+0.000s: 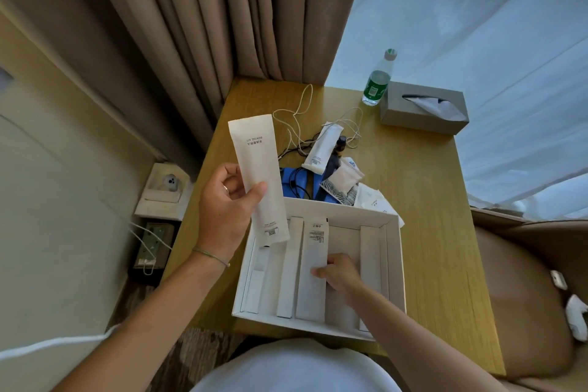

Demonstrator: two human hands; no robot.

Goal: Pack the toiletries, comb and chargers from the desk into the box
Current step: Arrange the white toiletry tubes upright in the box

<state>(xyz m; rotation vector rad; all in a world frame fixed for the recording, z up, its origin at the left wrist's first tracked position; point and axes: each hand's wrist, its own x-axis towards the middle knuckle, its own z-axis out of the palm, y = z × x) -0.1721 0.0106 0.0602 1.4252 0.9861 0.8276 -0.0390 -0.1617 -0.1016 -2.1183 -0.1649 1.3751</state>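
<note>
A white open box (396, 251) sits on the wooden desk, divided into long slots. My left hand (227, 204) holds a long white dental kit packet (258, 175) upright above the box's left side. My right hand (339, 274) is inside the box, fingers pinching a flat white packet (313, 264) that lies in a middle slot. Beyond the box lies a pile: another white packet (323, 148), small sachets (345, 178), a dark bottle (337, 156), a blue item with black cables (294, 181) and white cords (296, 118).
A grey tissue box (423, 106) and a green-labelled water bottle (377, 83) stand at the desk's far right. Brown curtains hang behind. A wall socket with plugged white cables (152, 242) is left of the desk. A brown chair (525, 280) is at right.
</note>
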